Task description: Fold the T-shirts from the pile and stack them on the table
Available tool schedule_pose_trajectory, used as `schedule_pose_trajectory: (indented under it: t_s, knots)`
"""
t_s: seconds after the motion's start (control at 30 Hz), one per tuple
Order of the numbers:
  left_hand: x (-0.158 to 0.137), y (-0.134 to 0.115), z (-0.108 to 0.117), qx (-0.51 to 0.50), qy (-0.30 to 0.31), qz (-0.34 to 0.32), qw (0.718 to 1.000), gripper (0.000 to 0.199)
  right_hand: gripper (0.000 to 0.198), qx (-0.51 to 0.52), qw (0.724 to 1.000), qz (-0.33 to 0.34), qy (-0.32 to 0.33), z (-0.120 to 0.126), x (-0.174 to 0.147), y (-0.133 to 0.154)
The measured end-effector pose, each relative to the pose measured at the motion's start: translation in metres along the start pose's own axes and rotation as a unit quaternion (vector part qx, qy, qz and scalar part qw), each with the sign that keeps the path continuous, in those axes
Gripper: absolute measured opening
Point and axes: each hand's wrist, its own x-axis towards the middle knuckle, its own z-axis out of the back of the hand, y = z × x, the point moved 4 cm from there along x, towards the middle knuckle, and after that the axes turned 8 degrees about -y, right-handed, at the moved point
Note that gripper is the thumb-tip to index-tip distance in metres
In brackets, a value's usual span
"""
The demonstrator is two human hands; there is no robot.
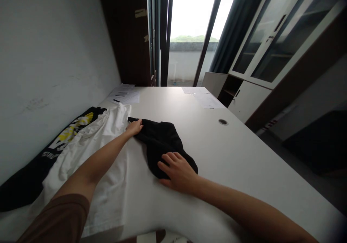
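Right of the white garment point(89, 141), the black cloth point(159, 138) lies on the bench point(244, 152), its outline, I judge, not yet even. My left hand point(135, 127) grips its corner nearest that garment; my right hand point(177, 170) rests open on the end farther away.

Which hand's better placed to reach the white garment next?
Probably your left hand: it's on the far end of the black garment, beside the white garment. Your right hand rests on the black garment's near end, farther from the white one.
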Motion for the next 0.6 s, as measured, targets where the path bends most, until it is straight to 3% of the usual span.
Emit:
schedule_pose_trajectory:
  t_s: [0.07, 0.13, 0.2, 0.27, 0.37, 0.5, 0.53, 0.6]
  knots:
    - [-0.004, 0.0, -0.001, 0.005, -0.014, 0.009, 1.0, 0.026, 0.02, -0.085, 0.996, -0.012, 0.026, -0.022, -0.002, 0.002]
    - [-0.007, 0.001, -0.002, 0.006, -0.031, 0.02, 0.999, 0.027, 0.008, -0.093, 0.995, -0.025, 0.028, -0.03, -0.002, -0.008]
    - [-0.008, 0.001, -0.002, -0.001, -0.048, 0.034, 0.998, 0.026, 0.019, -0.008, 1.0, -0.026, -0.008, -0.018, 0.0, -0.02]
    - [-0.005, 0.001, -0.001, -0.015, -0.066, 0.049, 0.996, 0.025, 0.029, 0.139, 0.987, -0.037, -0.074, 0.008, 0.002, -0.029]
    - [0.005, 0.001, 0.001, -0.05, -0.092, 0.07, 0.992, 0.023, 0.03, 0.31, 0.922, -0.083, -0.217, 0.061, 0.0, -0.041]
    - [0.022, 0.0, 0.005, -0.113, -0.12, 0.093, 0.982, 0.016, 0.027, 0.392, 0.79, -0.153, -0.446, 0.125, -0.016, -0.053]
    - [0.027, 0.0, 0.007, -0.132, -0.126, 0.099, 0.978, 0.013, 0.027, 0.415, 0.768, -0.167, -0.459, 0.133, -0.02, -0.053]
    - [0.037, -0.002, 0.011, -0.175, -0.139, 0.111, 0.968, 0.006, 0.028, 0.484, 0.751, -0.18, -0.411, 0.136, -0.024, -0.046]
